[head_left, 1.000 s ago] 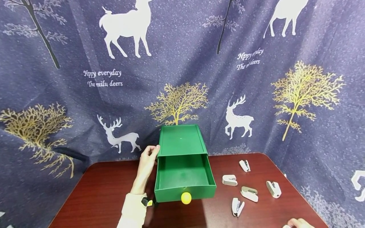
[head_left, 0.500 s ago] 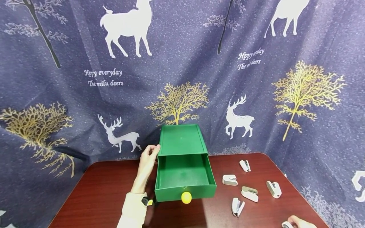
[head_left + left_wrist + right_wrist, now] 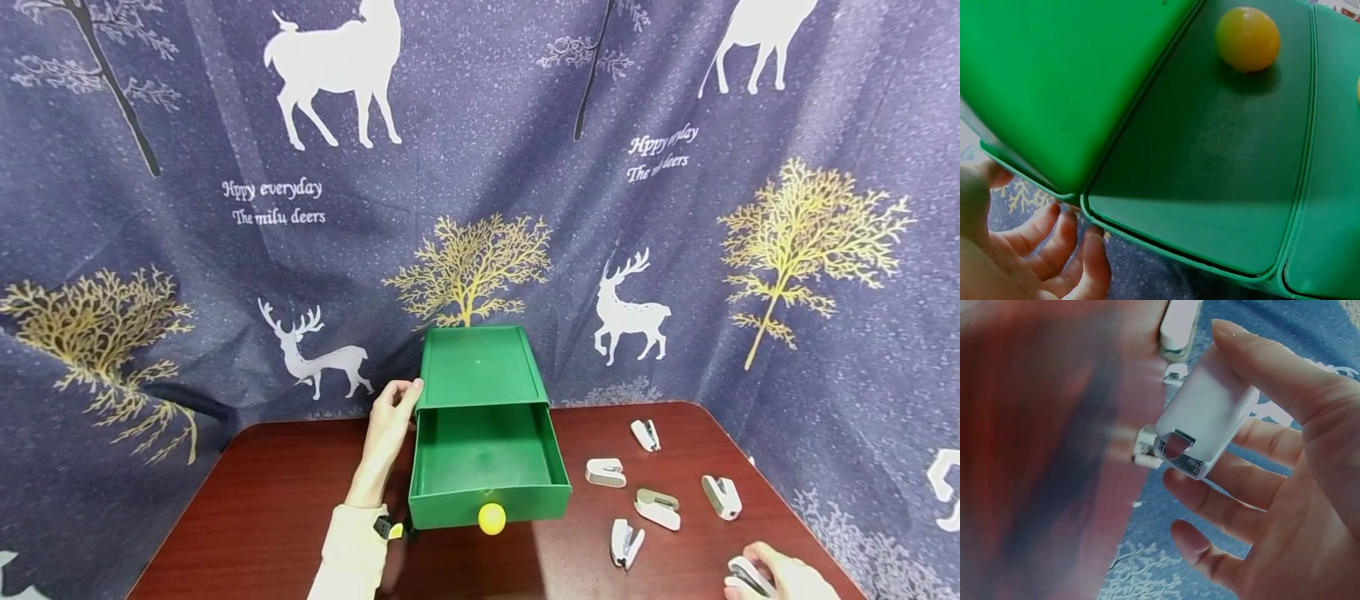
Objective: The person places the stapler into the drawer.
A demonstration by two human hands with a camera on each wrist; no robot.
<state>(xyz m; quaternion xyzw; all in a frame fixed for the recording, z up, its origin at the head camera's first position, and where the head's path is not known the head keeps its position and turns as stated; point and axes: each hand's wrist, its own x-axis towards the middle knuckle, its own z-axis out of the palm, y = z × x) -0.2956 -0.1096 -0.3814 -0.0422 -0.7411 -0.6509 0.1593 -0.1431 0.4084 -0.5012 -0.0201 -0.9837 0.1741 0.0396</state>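
Observation:
A green cabinet (image 3: 480,367) stands at the table's back with its top drawer (image 3: 491,508) pulled out; a round yellow knob (image 3: 492,518) sits on the drawer front. My left hand (image 3: 388,425) touches the cabinet's left side by the front edge, fingers loosely bent against it. Further drawer fronts (image 3: 1204,156) show in the left wrist view, one with a yellow knob (image 3: 1247,39). My right hand (image 3: 783,575) is at the lower right, holding a small white stapler (image 3: 1207,412) between thumb and fingers, its metal end facing the right wrist camera.
Several more small staplers lie to the right of the cabinet, among them a grey-topped one (image 3: 657,509) and a white one (image 3: 626,544) nearest the drawer. The reddish-brown table (image 3: 285,500) meets a blue deer-print cloth (image 3: 480,167) behind.
My right hand has come further into view from the lower right, moving up and left with the stapler. The left hand and the drawer keep their places.

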